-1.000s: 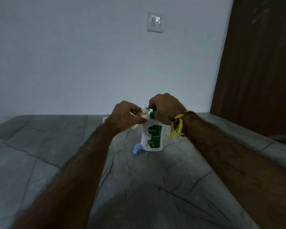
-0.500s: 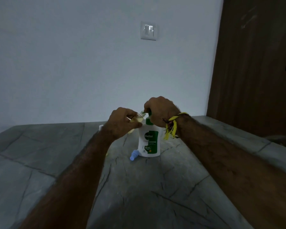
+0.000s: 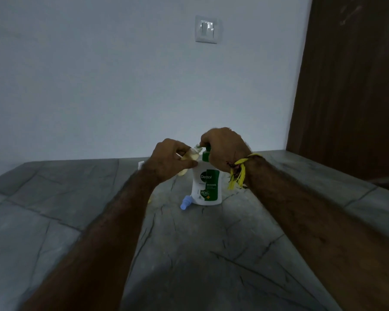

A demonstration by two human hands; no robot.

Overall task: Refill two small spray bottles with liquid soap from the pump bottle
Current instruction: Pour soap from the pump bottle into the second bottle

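- Grey stone-patterned tabletop (image 3: 245,254) runs back to a plain pale wall carrying a light switch (image 3: 206,29); a dark wooden door (image 3: 355,86) stands at the right.
- Pump bottle (image 3: 207,187), white with a green label, stands upright near the middle of the tabletop.
- Right hand (image 3: 225,148) is curled over the green pump head, pressing or gripping it from above.
- Left hand (image 3: 170,159) grips a small spray bottle (image 3: 190,156), yellowish and tilted, its open neck held up against the pump nozzle.
- Change noted: against the views from a second ago, both hands and the small bottle keep the same arrangement at the nozzle; only the camera angle has shifted slightly. No separate pump stroke can be told apart.
- Judgement: filling of this bottle is in progress; its level cannot be read.
- Blue cap (image 3: 185,202), seemingly a sprayer top, lies on the tabletop touching or just beside the pump bottle's base.
- Second spray bottle: a pale object shows partly behind the left forearm, too hidden to identify.
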